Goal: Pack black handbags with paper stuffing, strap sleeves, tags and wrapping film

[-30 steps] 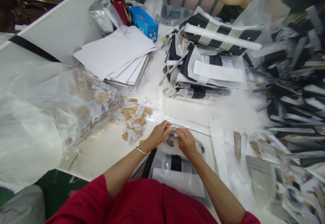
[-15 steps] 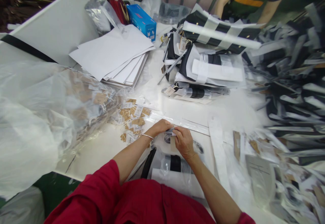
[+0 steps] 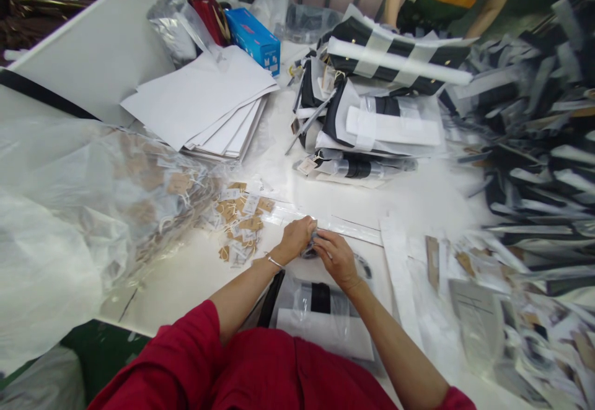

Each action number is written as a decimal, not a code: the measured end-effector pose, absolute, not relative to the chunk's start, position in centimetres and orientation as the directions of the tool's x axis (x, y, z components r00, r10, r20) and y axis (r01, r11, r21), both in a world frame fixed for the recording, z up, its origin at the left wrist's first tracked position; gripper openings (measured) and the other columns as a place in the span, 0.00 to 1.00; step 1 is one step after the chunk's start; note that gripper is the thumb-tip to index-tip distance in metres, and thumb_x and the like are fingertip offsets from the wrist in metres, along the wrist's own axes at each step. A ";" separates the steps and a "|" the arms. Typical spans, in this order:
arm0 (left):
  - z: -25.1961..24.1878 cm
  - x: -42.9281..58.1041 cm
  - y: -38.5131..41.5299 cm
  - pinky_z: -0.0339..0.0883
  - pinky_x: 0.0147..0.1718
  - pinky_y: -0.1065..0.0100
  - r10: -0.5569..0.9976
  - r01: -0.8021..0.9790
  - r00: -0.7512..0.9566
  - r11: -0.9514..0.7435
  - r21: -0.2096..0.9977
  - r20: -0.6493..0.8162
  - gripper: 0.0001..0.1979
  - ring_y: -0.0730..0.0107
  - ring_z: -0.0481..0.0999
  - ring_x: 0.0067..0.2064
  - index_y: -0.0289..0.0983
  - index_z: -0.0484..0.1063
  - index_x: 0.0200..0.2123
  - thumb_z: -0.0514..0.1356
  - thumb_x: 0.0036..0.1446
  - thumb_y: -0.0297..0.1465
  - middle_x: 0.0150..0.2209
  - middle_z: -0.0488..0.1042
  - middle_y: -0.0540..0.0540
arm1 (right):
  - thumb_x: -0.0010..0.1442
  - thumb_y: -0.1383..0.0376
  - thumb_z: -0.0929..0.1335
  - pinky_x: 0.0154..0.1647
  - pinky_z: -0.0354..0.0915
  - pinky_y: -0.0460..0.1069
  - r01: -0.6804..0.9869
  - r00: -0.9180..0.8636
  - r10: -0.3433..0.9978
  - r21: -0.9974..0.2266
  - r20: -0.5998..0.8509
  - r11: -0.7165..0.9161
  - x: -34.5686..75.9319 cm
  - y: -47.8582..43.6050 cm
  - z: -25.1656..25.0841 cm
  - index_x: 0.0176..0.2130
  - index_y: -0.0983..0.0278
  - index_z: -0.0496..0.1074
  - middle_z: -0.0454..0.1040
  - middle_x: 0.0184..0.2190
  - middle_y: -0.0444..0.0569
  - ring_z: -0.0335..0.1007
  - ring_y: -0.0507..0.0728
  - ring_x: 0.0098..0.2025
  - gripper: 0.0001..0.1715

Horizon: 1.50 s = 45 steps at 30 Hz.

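In front of my body lies a handbag (image 3: 320, 298) wrapped in clear plastic, with a black band and a white padding sheet across it. At its far edge both hands meet over a dark grey, looped strap (image 3: 307, 252) that looks wrapped in film. My left hand (image 3: 298, 235), a thin bracelet at its wrist, is closed with the thumb side pinching the strap. My right hand (image 3: 335, 257) pinches the same strap from the right, its fingertips against the left hand. The exact grip point is hidden by the fingers. A pile of brown and white string tags (image 3: 242, 218) lies just left of my left hand.
Wrapped bags (image 3: 390, 122) are stacked beyond my hands. Stacked white sheets (image 3: 199, 97) and a blue box (image 3: 253, 38) stand back left. Plastic sheeting (image 3: 51, 224) covers the left side. Black and grey pieces (image 3: 539, 181) heap at right. Another person (image 3: 446, 1) stands at the far side.
The brown tag seen under my right hand is now out of sight. My left hand has curled more tightly, and my right fingers have shifted slightly left. The co-worker's arms have shifted.
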<state>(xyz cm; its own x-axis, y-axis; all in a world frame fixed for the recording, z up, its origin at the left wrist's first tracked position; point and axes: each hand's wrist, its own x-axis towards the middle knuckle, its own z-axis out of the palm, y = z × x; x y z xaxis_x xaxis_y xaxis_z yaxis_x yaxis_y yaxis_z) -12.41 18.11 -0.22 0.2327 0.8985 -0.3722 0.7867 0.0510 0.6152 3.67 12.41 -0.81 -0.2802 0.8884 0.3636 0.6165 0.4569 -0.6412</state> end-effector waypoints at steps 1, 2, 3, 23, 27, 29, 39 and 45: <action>0.0 -12.3 17.9 0.61 0.33 0.67 0.905 0.812 0.232 0.022 0.583 -0.357 0.15 0.63 0.75 0.34 0.40 0.69 0.36 0.45 0.67 0.37 0.30 0.74 0.47 | 0.63 0.64 0.67 0.52 0.69 0.57 0.604 -0.229 0.911 -0.684 0.343 0.409 3.4 12.5 -0.7 0.42 0.58 0.77 0.78 0.45 0.52 0.73 0.58 0.49 0.08; 0.2 -12.3 17.7 0.61 0.33 0.67 0.910 0.831 0.234 -0.005 0.556 -0.343 0.15 0.62 0.75 0.34 0.40 0.69 0.38 0.45 0.67 0.38 0.31 0.74 0.46 | 0.63 0.63 0.67 0.51 0.69 0.56 0.585 -0.169 0.935 -0.731 0.312 0.350 3.1 12.6 -0.5 0.40 0.59 0.77 0.78 0.44 0.52 0.73 0.58 0.47 0.07; 0.4 -12.2 17.6 0.61 0.33 0.67 0.913 0.842 0.238 -0.023 0.538 -0.332 0.15 0.62 0.76 0.34 0.40 0.68 0.39 0.45 0.68 0.38 0.31 0.75 0.46 | 0.62 0.62 0.67 0.51 0.69 0.56 0.559 -0.106 0.958 -0.781 0.268 0.280 2.8 12.7 -0.3 0.37 0.59 0.77 0.78 0.42 0.51 0.74 0.58 0.46 0.07; 2.7 -14.3 14.2 0.66 0.43 0.66 0.898 0.485 0.426 -0.125 0.865 -0.109 0.11 0.69 0.70 0.40 0.39 0.67 0.39 0.47 0.66 0.36 0.40 0.70 0.48 | 0.41 0.56 0.76 0.35 0.64 0.50 0.137 -0.064 0.833 -0.832 -0.549 -0.538 2.9 13.3 2.6 0.26 0.64 0.76 0.76 0.25 0.43 0.68 0.53 0.27 0.15; 2.4 -15.3 14.5 0.67 0.41 0.65 0.847 0.513 0.452 0.009 0.859 -0.279 0.19 0.68 0.73 0.39 0.40 0.64 0.49 0.59 0.56 0.38 0.44 0.73 0.48 | 0.38 0.54 0.76 0.28 0.62 0.48 0.158 -0.067 0.814 -0.812 -0.577 -0.562 3.1 13.4 2.4 0.23 0.64 0.74 0.74 0.21 0.43 0.65 0.52 0.23 0.17; 1.8 -15.6 14.9 0.66 0.41 0.65 0.794 0.551 0.486 0.046 0.834 -0.365 0.16 0.65 0.74 0.40 0.40 0.68 0.44 0.61 0.52 0.37 0.40 0.75 0.49 | 0.37 0.54 0.77 0.25 0.60 0.47 0.174 -0.079 0.807 -0.805 -0.585 -0.567 3.4 13.6 2.2 0.23 0.64 0.75 0.73 0.19 0.42 0.64 0.51 0.22 0.18; 1.6 -14.7 15.7 0.60 0.28 0.71 0.680 0.335 0.466 0.456 0.825 -0.566 0.12 0.73 0.69 0.28 0.36 0.71 0.31 0.63 0.39 0.32 0.25 0.71 0.53 | 0.49 0.63 0.71 0.34 0.70 0.51 0.512 -0.204 0.932 -0.844 -0.300 -0.160 3.8 14.2 3.8 0.28 0.60 0.78 0.78 0.24 0.43 0.73 0.55 0.27 0.04; 2.5 -14.6 15.6 0.61 0.29 0.71 0.702 0.119 0.434 0.576 0.809 -0.564 0.11 0.74 0.69 0.28 0.34 0.71 0.29 0.63 0.36 0.28 0.25 0.72 0.51 | 0.60 0.69 0.65 0.61 0.63 0.61 0.595 -0.476 0.848 -0.626 0.232 0.505 4.4 13.8 4.0 0.35 0.58 0.78 0.81 0.31 0.44 0.77 0.54 0.34 0.11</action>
